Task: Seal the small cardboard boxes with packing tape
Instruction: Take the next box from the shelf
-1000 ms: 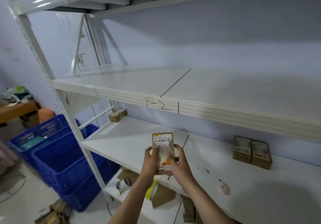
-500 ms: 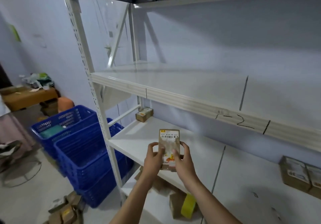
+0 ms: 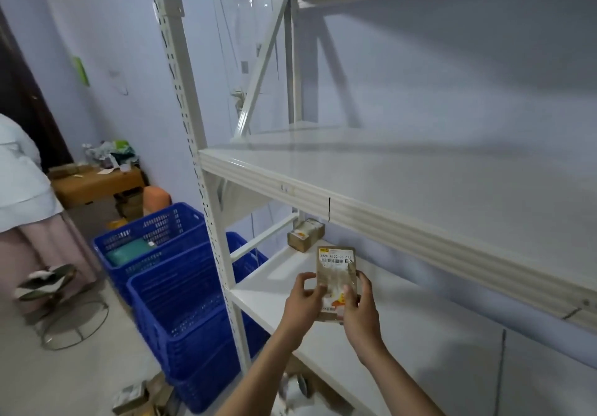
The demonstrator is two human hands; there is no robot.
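I hold a small brown cardboard box (image 3: 336,270) upright in front of me, above the front edge of the lower white shelf (image 3: 420,344). A barcode label sits on its upper part and clear tape shines over its face. My left hand (image 3: 303,302) grips the box's left side. My right hand (image 3: 358,305) grips the right side, thumb across the front. A second small cardboard box (image 3: 305,234) lies at the back left corner of the same shelf.
A white metal rack post (image 3: 206,196) stands left of my hands. Stacked blue plastic crates (image 3: 181,305) sit on the floor beside it. A person in light clothes (image 3: 22,202) stands at far left near a wooden table (image 3: 93,183). Cardboard scraps (image 3: 139,396) lie on the floor.
My view has swung left, so the rack post and crates sit nearer the centre and the boxes at the right have left the frame. Both hands keep hold of the box.
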